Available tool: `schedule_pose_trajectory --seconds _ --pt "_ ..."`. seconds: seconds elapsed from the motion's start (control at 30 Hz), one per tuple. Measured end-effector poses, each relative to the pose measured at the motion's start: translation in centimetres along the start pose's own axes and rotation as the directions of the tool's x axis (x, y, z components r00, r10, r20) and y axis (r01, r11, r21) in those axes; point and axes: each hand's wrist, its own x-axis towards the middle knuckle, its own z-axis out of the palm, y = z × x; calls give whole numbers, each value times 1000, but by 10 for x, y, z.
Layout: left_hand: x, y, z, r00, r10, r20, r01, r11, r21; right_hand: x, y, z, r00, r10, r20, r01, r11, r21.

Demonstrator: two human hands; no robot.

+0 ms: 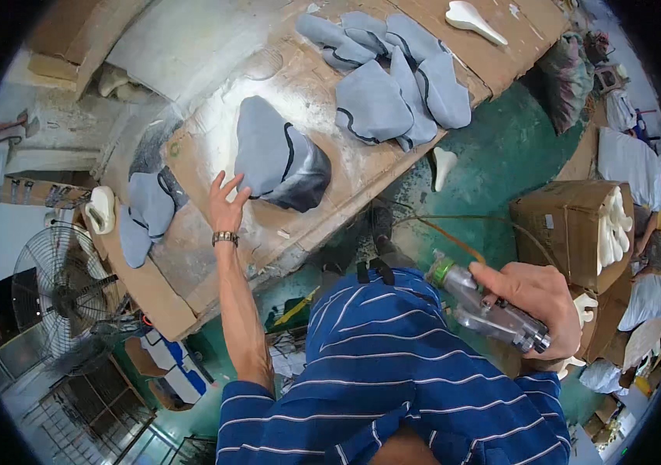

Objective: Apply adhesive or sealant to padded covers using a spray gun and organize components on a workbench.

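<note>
1. grey cover piece (278,155), the one with the black seam line, lies near the middle of the cardboard-topped tabletop (214,248), inside a patch whitened by overspray. it is set apart from the other grey pieces.
2. your left hand (227,203) is flat and spread, its fingers (231,183) wide open, touching the near-left edge of the piece and gripping nothing.
3. your right hand (536,298) is closed around a spray gun (485,310), held off the tabletop's near edge over the green floor, with an orange hose (447,236) trailing from it.
4. by my judgement you are between coats: steadying or about to shift the piece, with the gun parked.
5. the next move calls for bringing the nozzle back over the piece and clearing your left hand out of the spray path.
6. the piece looks soft and slightly domed, pale blue-grey, darker along its right side.
7. a heap of like grey pieces (392,85) sits toward the far right corner; two more (144,209) lie by the left edge.
</note>
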Motion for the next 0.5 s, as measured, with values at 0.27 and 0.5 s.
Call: schedule_pose_trajectory --seconds 0.27,0.5 --pt "-6 6 1 995 -99 15 99 992 -73 17 70 -46 998 -37 -57 43 994 105" --pt "-8 37 16 995 -100 -28 100 995 1 53 92 -50 980 10 -200 3 998 64"
